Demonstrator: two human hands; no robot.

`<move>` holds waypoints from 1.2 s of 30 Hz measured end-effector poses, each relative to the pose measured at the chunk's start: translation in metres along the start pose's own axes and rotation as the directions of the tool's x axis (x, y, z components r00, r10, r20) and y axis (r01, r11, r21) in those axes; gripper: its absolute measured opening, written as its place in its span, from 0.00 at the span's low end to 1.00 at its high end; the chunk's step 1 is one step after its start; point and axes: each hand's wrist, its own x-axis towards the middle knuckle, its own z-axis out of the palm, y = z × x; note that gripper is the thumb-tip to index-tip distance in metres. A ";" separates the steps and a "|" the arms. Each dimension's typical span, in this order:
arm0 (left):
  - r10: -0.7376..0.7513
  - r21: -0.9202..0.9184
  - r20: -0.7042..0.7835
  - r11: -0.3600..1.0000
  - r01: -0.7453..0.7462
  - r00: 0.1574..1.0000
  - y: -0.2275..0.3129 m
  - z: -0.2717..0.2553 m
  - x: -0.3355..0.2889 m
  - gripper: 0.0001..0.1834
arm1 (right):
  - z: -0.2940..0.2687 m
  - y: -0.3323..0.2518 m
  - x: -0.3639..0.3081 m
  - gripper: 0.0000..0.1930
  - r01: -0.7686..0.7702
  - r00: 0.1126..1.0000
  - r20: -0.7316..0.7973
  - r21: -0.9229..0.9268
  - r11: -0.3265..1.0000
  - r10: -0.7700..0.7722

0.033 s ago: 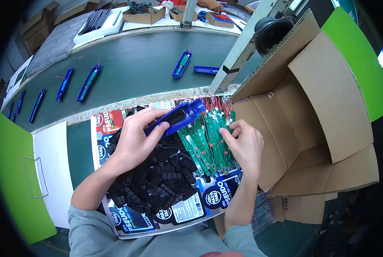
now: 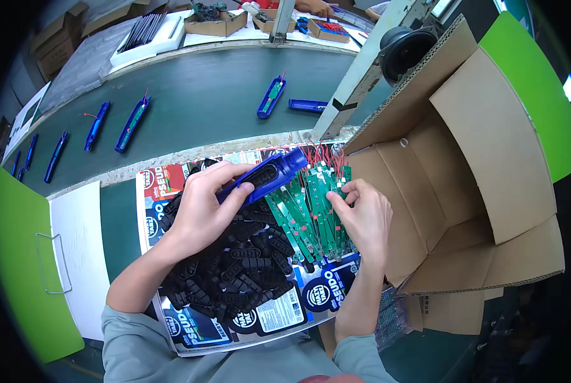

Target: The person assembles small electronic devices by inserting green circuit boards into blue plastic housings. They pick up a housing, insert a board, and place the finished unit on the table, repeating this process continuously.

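Observation:
My left hand (image 2: 205,203) is closed round a blue plastic housing (image 2: 274,177), a long half-shell with a black button pad (image 2: 263,177) seated in its hollow. The housing is tilted, its narrow end pointing up and right. My right hand (image 2: 366,216) bends over a pile of slim green circuit boards (image 2: 309,210) with red wires at their far ends. Its thumb and forefinger close on one board in the pile. Beneath my left hand and forearm lies a heap of black button pads (image 2: 244,265), partly hidden by them.
A printed cardboard sheet (image 2: 277,313) lies under both piles. An open carton (image 2: 419,191) stands at the right beside a metal post (image 2: 352,89). Beyond, several blue housings (image 2: 133,124) lie on a green belt (image 2: 196,89). Another person's hand (image 2: 317,7) shows at the far side.

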 end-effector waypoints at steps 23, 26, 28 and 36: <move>-0.214 -0.490 0.244 0.815 0.311 0.946 -0.016 0.005 0.001 0.22 | 0.013 -0.042 -0.023 0.14 0.181 0.982 -0.186 0.973 0.145 0.017; -0.205 -0.619 0.320 0.694 0.368 0.925 -0.012 0.008 0.000 0.21 | 0.025 -0.052 -0.027 0.15 0.095 0.995 -0.088 0.982 0.161 -0.048; -0.232 -0.680 0.366 0.594 0.430 0.901 -0.010 0.009 -0.003 0.21 | 0.030 -0.053 -0.028 0.15 0.098 0.992 -0.077 0.973 0.210 -0.104; -0.201 -0.620 0.332 0.690 0.374 0.921 -0.015 0.019 -0.006 0.22 | 0.037 -0.063 -0.040 0.17 0.291 0.954 -0.300 0.902 0.318 -0.022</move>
